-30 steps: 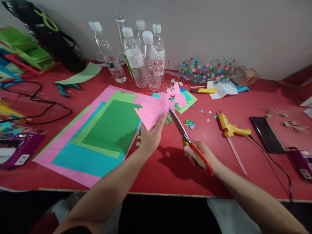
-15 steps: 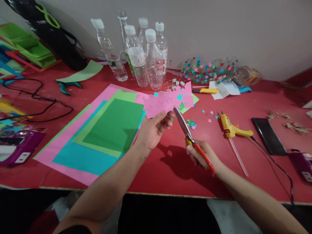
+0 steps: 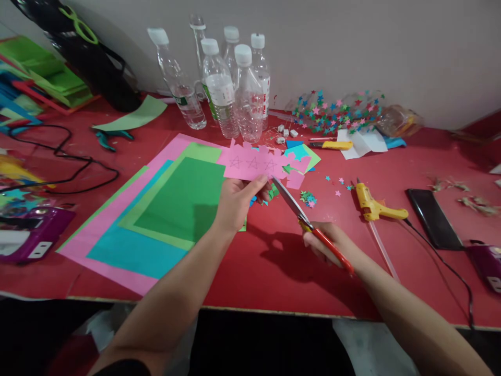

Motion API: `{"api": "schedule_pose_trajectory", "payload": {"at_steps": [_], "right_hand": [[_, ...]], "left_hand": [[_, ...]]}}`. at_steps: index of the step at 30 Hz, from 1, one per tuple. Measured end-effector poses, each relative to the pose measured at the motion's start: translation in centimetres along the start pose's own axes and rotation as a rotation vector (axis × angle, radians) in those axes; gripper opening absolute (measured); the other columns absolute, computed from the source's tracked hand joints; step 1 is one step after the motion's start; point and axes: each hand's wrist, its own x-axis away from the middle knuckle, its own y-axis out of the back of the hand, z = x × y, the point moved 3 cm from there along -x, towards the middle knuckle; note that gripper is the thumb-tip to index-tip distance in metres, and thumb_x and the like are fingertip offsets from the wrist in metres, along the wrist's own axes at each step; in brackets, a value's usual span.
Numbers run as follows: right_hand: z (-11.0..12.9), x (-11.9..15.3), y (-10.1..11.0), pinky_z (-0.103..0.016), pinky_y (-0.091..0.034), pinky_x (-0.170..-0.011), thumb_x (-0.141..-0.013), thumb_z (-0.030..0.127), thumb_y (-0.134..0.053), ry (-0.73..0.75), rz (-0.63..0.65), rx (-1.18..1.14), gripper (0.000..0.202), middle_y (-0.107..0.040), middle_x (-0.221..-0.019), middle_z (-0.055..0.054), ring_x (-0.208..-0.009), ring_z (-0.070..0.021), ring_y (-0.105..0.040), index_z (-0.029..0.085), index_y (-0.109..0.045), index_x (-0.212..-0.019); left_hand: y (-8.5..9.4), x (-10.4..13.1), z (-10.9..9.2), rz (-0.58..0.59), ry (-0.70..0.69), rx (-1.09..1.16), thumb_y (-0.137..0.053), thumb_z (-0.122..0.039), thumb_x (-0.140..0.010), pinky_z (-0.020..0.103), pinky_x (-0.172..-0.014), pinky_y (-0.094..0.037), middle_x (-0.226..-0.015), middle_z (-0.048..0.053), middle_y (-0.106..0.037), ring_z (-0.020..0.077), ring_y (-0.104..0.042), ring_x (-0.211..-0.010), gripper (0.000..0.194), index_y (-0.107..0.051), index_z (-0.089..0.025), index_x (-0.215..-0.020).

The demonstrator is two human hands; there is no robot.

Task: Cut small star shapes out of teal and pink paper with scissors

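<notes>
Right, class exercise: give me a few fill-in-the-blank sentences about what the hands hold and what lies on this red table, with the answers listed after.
1. The left hand holds a pink paper strip with ____ drawn on it.
2. The right hand grips scissors with ____ handles.
3. The yellow glue gun lies to the ____ of the scissors.
4. The topmost sheet of the paper stack is dark ____.

Missing words: stars; red; right; green

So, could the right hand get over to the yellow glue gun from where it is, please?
Probably yes, but not freely: the right hand is closed on the scissors, so it would need to put them down first. The glue gun lies just beyond it on bare red table, nothing between.
</notes>
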Motion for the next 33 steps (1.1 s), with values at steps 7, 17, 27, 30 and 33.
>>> {"api": "schedule_pose_trajectory", "payload": {"at_steps": [7, 17, 27, 30, 33], "right_hand": [[-0.2, 0.1, 0.5, -0.021, -0.03, -0.04, -0.084, 0.056, -0.053, 0.032, 0.039, 0.048, 0.041, -0.044, -0.046, 0.005, -0.039, -0.008, -0.041, 0.018, -0.047, -0.07], [-1.1, -0.1, 0.8, -0.02, -0.032, -0.039, -0.086, 0.051, -0.054, -0.036, 0.05, 0.06, 0.037, -0.045, -0.046, 0.006, -0.038, -0.0083, -0.044, 0.018, -0.049, -0.07], [-0.8, -0.3, 0.6, -0.019, -0.028, -0.037, -0.083, 0.06, -0.054, -0.059, 0.044, 0.036, 0.045, -0.042, -0.041, 0.006, -0.034, -0.0074, -0.039, 0.019, -0.046, -0.065], [-0.8, -0.3, 0.5, -0.019, -0.027, -0.036, -0.082, 0.062, -0.054, -0.062, 0.04, 0.02, 0.047, -0.043, -0.041, 0.006, -0.034, -0.0071, -0.038, 0.019, -0.046, -0.065], [-0.8, -0.2, 0.6, -0.019, -0.027, -0.036, -0.082, 0.063, -0.053, -0.064, 0.048, 0.021, 0.048, -0.042, -0.04, 0.006, -0.033, -0.0069, -0.037, 0.019, -0.046, -0.065]], "left_hand": [[0.3, -0.4, -0.3, 0.056, 0.04, -0.07, -0.066, -0.027, -0.076, 0.02, -0.045, -0.044, -0.051, 0.001, -0.061, 0.0075, -0.054, -0.043, 0.022, -0.064, -0.014, -0.059], [0.7, -0.9, -0.4, 0.157, 0.099, -0.107, -0.067, -0.028, -0.074, 0.02, -0.043, -0.044, -0.048, 0.001, -0.06, 0.0086, -0.054, -0.041, 0.022, -0.064, -0.015, -0.056], [0.9, -1.1, -0.4, 0.173, 0.12, -0.086, -0.068, -0.028, -0.073, 0.022, -0.044, -0.045, -0.05, 0.002, -0.061, 0.0094, -0.055, -0.043, 0.021, -0.064, -0.014, -0.058], [1.1, -1.2, -0.4, 0.168, 0.128, -0.075, -0.067, -0.03, -0.074, 0.022, -0.045, -0.045, -0.052, 0.003, -0.061, 0.0092, -0.055, -0.043, 0.023, -0.063, -0.014, -0.058], [1.3, -1.3, -0.4, 0.16, 0.111, -0.092, -0.067, -0.03, -0.074, 0.021, -0.044, -0.043, -0.053, 0.002, -0.061, 0.0087, -0.054, -0.043, 0.022, -0.063, -0.015, -0.059]]}}
